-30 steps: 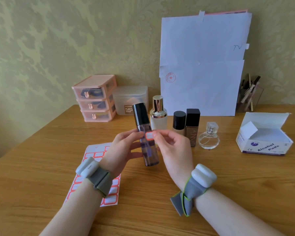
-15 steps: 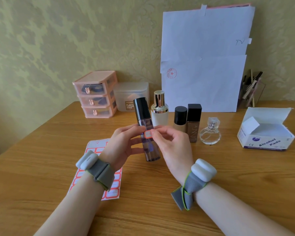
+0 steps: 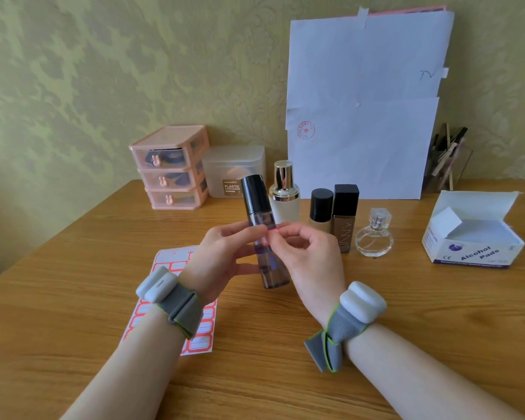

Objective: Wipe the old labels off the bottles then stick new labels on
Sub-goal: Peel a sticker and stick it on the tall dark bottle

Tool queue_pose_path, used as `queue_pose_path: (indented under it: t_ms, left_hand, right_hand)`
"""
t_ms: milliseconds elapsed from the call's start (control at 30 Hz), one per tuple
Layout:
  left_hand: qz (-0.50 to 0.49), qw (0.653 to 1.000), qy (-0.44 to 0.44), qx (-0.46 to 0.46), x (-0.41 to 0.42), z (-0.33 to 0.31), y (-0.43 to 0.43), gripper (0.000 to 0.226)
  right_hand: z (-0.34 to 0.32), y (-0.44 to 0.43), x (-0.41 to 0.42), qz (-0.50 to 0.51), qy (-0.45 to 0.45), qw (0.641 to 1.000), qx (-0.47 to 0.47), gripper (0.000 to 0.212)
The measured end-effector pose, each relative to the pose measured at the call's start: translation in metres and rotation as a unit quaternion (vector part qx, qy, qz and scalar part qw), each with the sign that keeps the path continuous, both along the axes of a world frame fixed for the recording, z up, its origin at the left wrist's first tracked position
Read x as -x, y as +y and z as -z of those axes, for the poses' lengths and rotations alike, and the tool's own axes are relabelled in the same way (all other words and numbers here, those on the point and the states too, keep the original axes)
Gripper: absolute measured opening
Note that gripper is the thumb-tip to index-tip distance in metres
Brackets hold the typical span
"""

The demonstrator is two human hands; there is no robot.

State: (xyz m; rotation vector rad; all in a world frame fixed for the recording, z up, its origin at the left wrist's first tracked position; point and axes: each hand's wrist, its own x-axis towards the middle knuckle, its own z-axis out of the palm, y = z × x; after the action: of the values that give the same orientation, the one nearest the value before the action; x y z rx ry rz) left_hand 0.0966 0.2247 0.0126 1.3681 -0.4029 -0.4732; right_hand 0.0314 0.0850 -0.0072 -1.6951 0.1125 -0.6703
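Observation:
A tall clear purple bottle (image 3: 269,262) with a black cap stands upright on the table in the middle. My left hand (image 3: 222,256) grips it from the left. My right hand (image 3: 306,253) pinches a small red-bordered label (image 3: 270,236) against the bottle's front, where both thumbs meet. A sheet of red-bordered labels (image 3: 200,325) lies flat under my left wrist. Behind stand a white bottle with a gold cap (image 3: 284,195), two foundation bottles (image 3: 321,210) (image 3: 345,216) and a round glass perfume bottle (image 3: 374,237).
An open box of alcohol pads (image 3: 473,234) sits at the right. A pink drawer unit (image 3: 172,168) and a frosted plastic container (image 3: 234,169) stand at the back left. White papers (image 3: 364,110) lean on the wall, beside a clear holder of sticks (image 3: 450,162).
My hands and the bottle have stayed in place. The label has gone down flatter onto the bottle, more covered by my thumbs. The camera has tilted slightly.

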Motion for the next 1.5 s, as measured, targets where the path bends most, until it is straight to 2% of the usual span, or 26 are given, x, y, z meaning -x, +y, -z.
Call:
queue_pose_path:
  t_ms: [367, 500, 800, 1000, 1333, 1500]
  left_hand:
    - [-0.011, 0.998, -0.067, 0.011, 0.001, 0.0016, 0.0029, 0.039]
    - [-0.01, 0.998, -0.064, 0.028, 0.0008, 0.0014, 0.0025, 0.036]
    - [0.045, 0.995, -0.082, 0.041, 0.0045, -0.0032, 0.0032, 0.033]
    - [0.046, 0.994, -0.09, 0.036, 0.0047, -0.0013, 0.0034, 0.039]
    - [0.062, 0.989, -0.136, 0.022, 0.004, -0.0015, 0.0042, 0.053]
    - [0.067, 0.988, -0.137, 0.013, 0.0041, 0.0004, 0.0042, 0.046]
  right_hand:
    - [0.0031, -0.0027, 0.0016, 0.029, -0.033, 0.999, 0.0, 0.009]
    - [0.0013, -0.0039, 0.0023, 0.007, -0.036, 0.998, -0.041, 0.027]
    - [0.0, -0.0028, 0.0046, -0.035, -0.025, 0.998, -0.045, 0.019]
    - [0.001, -0.0051, 0.0057, -0.053, -0.043, 0.997, -0.033, 0.025]
    - [0.0034, -0.005, 0.0029, -0.081, -0.035, 0.993, -0.076, 0.02]
    - [0.0055, -0.0083, 0.0016, -0.07, -0.036, 0.996, -0.052, 0.02]
